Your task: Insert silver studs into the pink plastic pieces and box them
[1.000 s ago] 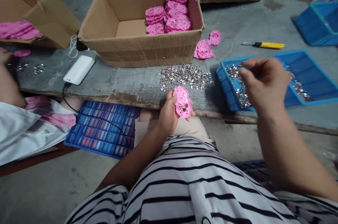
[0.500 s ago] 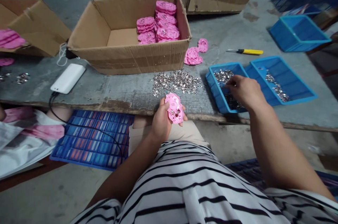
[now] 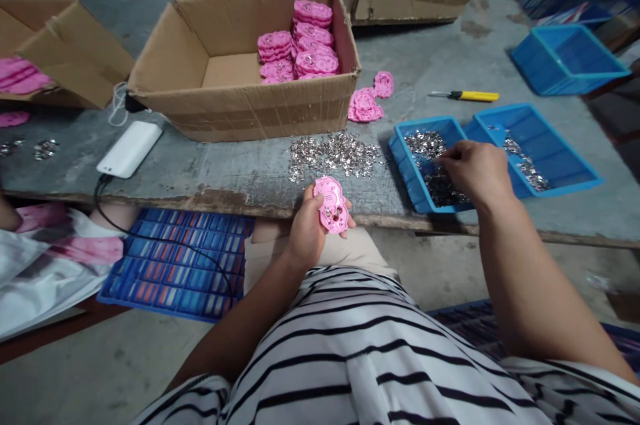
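Observation:
My left hand (image 3: 308, 225) is closed round a pink plastic piece (image 3: 332, 201) with a scalloped edge and small metal bits in its lower part, held just in front of the table edge. Over the near blue bin (image 3: 411, 175), my right hand (image 3: 475, 168) has its thumb and fingertips pinched together. Whatever lies between those fingertips is too small to make out. Inside that bin are shiny metal parts (image 3: 425, 143) and darker parts (image 3: 440, 186). A heap of small silvery parts (image 3: 334, 155) lies on the table between the hands' far side and the cardboard box.
A cardboard box (image 3: 240, 111) holds stacked pink pieces (image 3: 316, 63). Loose pink pieces (image 3: 365, 105) lie beside it. A yellow-handled screwdriver (image 3: 475, 96), a second blue bin (image 3: 565, 168), another blue bin (image 3: 570, 68) and a white power bank (image 3: 130, 149) with a cable are on the table.
My right hand has shifted slightly right within the near blue bin, its fingertips still together. My left hand keeps the pink piece in nearly the same place.

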`<state>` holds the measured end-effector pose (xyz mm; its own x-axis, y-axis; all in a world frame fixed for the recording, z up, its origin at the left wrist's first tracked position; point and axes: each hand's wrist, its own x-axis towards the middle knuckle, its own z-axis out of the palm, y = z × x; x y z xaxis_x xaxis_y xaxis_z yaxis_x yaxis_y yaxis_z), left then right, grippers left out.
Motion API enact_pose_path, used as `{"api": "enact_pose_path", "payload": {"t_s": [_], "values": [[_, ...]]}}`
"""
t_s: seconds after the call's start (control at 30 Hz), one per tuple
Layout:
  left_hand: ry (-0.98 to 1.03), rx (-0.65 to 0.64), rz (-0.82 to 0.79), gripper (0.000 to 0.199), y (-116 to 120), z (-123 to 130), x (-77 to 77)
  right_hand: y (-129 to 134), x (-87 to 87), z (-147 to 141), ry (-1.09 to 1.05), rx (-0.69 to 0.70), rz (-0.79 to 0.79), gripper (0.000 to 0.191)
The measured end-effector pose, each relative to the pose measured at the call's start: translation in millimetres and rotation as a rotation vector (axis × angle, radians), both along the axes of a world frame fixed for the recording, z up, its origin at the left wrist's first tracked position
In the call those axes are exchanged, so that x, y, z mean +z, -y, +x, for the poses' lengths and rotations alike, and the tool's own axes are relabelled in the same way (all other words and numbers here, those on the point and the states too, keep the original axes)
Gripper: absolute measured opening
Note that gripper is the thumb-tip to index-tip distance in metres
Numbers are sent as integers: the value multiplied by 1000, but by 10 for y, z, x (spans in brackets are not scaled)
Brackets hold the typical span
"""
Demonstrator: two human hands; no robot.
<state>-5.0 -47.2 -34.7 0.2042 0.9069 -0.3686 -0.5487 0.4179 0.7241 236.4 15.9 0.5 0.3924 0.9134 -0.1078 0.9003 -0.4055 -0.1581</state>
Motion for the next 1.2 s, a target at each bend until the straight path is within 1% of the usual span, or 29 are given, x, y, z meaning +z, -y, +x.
{"api": "enact_pose_path", "payload": {"t_s": [0.07, 0.2, 0.23, 0.27, 0.33, 0.37, 0.4, 0.47, 0.53, 0.57, 0.67, 0.77, 0.83, 0.93, 1.03, 1.13, 1.2], "values": [[-2, -1, 5, 26, 0, -1, -12, 5, -5, 15, -32, -8, 62, 15], [-31, -7, 30, 30, 4, -8, -35, 4, -21, 25, -132, -3, 340, 5], [-43, -7, 42, 31, 6, -10, -39, 6, -23, 7, -183, -15, 410, 5], [-57, -5, 54, 31, 9, -10, -42, 11, -24, -24, -269, -36, 467, 8], [-91, 1, 70, 32, 14, -3, -42, 44, -24, -138, -571, -84, 523, 14], [-109, 7, 76, 32, 16, 5, -39, 73, -26, -220, -769, -98, 503, 17], [-126, 15, 81, 33, 17, 17, -34, 111, -31, -317, -974, -91, 442, 21], [-156, 43, 94, 35, 16, 49, -19, 205, -50, -532, -1317, -23, 251, 32], [-186, 90, 109, 36, 12, 88, -3, 302, -83, -741, -1509, 50, 99, 40], [-205, 120, 113, 36, 10, 106, 2, 344, -102, -831, -1566, 67, 57, 42], [-263, 197, 111, 37, 6, 144, 1, 425, -160, -1021, -1659, 86, -8, 41], [-293, 250, 110, 37, 6, 151, -14, 445, -202, -1097, -1696, 89, -37, 38], [-290, 264, 121, 34, 8, 147, -18, 446, -219, -1111, -1715, 86, -26, 36], [-283, 249, 131, 33, 13, 143, -16, 453, -234, -1121, -1728, 88, -10, 36], [-305, 246, 127, 35, 14, 142, -23, 473, -242, -1142, -1701, 96, 18, 36], [-356, 278, 141, 32, 13, 139, -41, 486, -245, -1155, -1670, 107, 28, 36], [-381, 291, 155, 30, 12, 134, -50, 480, -240, -1143, -1641, 90, 34, 36]]}}
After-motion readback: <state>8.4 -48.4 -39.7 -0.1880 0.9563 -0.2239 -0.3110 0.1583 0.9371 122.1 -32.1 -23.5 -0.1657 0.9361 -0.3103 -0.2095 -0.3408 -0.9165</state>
